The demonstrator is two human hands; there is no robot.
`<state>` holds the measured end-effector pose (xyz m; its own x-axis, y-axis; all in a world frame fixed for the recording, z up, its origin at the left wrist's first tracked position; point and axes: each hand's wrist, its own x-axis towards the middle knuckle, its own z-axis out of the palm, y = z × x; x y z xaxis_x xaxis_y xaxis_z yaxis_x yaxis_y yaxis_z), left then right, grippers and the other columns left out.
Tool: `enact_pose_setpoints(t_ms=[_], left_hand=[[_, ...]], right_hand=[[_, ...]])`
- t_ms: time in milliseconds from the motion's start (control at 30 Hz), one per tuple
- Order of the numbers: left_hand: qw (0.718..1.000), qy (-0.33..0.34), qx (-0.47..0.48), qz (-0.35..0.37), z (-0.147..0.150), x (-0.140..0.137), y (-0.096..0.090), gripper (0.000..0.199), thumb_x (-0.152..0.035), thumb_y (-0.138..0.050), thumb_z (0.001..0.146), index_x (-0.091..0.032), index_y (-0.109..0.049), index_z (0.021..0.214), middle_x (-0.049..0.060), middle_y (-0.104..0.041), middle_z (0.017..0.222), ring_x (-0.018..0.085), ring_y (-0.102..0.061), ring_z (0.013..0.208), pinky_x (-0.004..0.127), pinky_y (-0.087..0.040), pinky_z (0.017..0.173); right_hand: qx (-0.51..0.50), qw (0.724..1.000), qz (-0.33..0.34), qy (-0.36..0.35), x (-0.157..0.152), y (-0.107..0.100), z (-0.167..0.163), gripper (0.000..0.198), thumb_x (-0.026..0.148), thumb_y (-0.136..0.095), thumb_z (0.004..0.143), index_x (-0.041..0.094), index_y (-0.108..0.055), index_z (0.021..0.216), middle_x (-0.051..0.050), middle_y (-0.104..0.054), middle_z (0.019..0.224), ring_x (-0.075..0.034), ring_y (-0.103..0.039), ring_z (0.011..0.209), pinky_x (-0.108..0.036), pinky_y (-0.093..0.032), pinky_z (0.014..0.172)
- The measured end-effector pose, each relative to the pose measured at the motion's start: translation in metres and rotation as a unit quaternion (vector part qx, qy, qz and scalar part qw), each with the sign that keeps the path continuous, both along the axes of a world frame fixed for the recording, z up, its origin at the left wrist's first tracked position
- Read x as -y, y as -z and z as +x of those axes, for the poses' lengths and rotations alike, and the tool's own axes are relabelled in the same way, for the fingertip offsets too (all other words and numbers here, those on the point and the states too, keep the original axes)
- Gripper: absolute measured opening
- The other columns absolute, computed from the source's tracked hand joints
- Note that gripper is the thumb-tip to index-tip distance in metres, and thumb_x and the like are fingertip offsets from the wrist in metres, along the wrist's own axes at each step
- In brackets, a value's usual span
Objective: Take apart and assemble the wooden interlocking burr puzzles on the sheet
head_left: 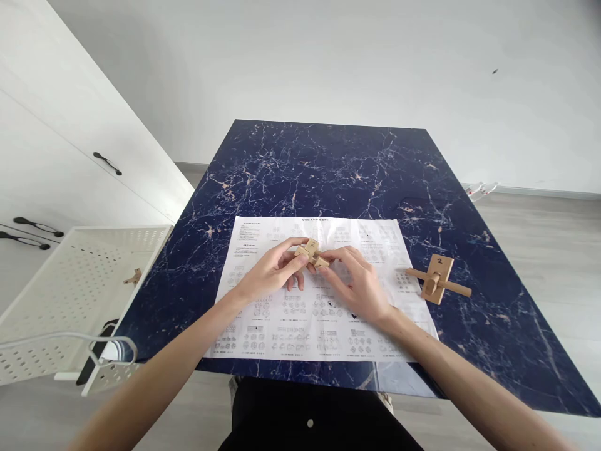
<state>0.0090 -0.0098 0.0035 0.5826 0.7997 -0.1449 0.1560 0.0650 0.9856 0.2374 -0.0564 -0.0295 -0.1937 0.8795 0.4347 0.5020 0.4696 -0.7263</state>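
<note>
Just above a printed sheet (272, 238), both my hands hold a small puzzle of interlocking wooden blocks (312, 248). One of its blocks carries a dark mark that looks like a number. My left hand (277, 266) is closed around the puzzle's left side, thumb on the near face. From the other side, my right hand (357, 279) grips the puzzle's right end between thumb and fingers. To the right of the sheet, another wooden puzzle (439, 279), a flat block marked 2 with crossing bars through it, rests at the paper's edge.
The table (319, 169) has a dark blue marbled top. At its left stands a white perforated cart (61, 282) with a small wooden piece (134, 277) in it. White cabinets (70, 125) with black handles are beyond the cart.
</note>
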Motion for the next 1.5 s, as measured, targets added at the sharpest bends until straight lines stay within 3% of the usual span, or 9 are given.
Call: enact_pose_setpoints(t_ms=[433,633,933,1267,1400,1500], left_hand=[[0.998,0.038,0.050,-0.030,-0.005,-0.004,0.003,0.057,-0.048,-0.064,0.109,-0.018,-0.051,0.155,0.006,-0.080,0.092,0.013,-0.072,0.057,0.023,-0.051,0.052],[0.993,0.060,0.085,-0.047,-0.007,-0.006,0.007,0.060,-0.048,-0.066,0.108,-0.019,-0.049,0.158,0.008,-0.080,0.099,0.010,-0.070,0.054,0.021,-0.050,0.050],[0.973,0.123,0.160,-0.109,-0.007,-0.002,-0.001,0.068,-0.051,-0.066,0.107,-0.024,-0.041,0.164,0.007,-0.078,0.098,0.013,-0.070,0.055,0.027,-0.056,0.054],[0.952,0.221,0.165,-0.133,-0.012,-0.005,0.003,0.098,-0.059,-0.072,0.100,-0.031,-0.017,0.175,0.007,-0.082,0.090,0.016,-0.072,0.050,0.024,-0.050,0.045],[0.946,0.246,0.173,-0.123,-0.012,-0.003,0.000,0.110,-0.064,-0.074,0.096,-0.032,-0.006,0.176,0.006,-0.083,0.089,0.018,-0.073,0.048,0.025,-0.050,0.043],[0.946,0.243,0.167,-0.133,-0.015,-0.001,-0.005,0.126,-0.072,-0.078,0.089,-0.033,0.005,0.176,0.003,-0.082,0.083,0.019,-0.071,0.045,0.025,-0.047,0.041]], right_hand=[[-0.034,0.999,-0.027,-0.010,0.005,0.002,-0.002,0.020,0.033,-0.065,0.109,0.028,-0.066,0.128,-0.008,-0.078,0.116,-0.028,-0.072,0.104,-0.049,-0.060,0.090],[-0.047,0.999,-0.020,-0.017,0.005,0.002,-0.002,0.019,0.032,-0.064,0.109,0.027,-0.065,0.127,-0.008,-0.078,0.115,-0.027,-0.072,0.105,-0.049,-0.059,0.092],[-0.047,0.999,-0.015,-0.008,0.007,0.004,-0.003,0.024,0.031,-0.063,0.107,0.027,-0.062,0.131,-0.009,-0.077,0.114,-0.029,-0.073,0.106,-0.049,-0.060,0.091],[-0.080,0.995,-0.018,-0.049,0.011,-0.010,-0.005,0.025,0.024,-0.062,0.107,0.029,-0.065,0.131,-0.008,-0.076,0.120,-0.027,-0.071,0.108,-0.049,-0.060,0.093],[-0.088,0.994,-0.024,-0.066,0.011,-0.013,-0.006,0.020,0.028,-0.064,0.107,0.029,-0.068,0.126,-0.007,-0.077,0.113,-0.027,-0.070,0.101,-0.049,-0.060,0.090],[-0.090,0.995,-0.039,-0.035,0.007,-0.013,-0.002,0.017,0.032,-0.064,0.107,0.029,-0.070,0.123,-0.006,-0.077,0.107,-0.026,-0.070,0.094,-0.047,-0.060,0.086]])
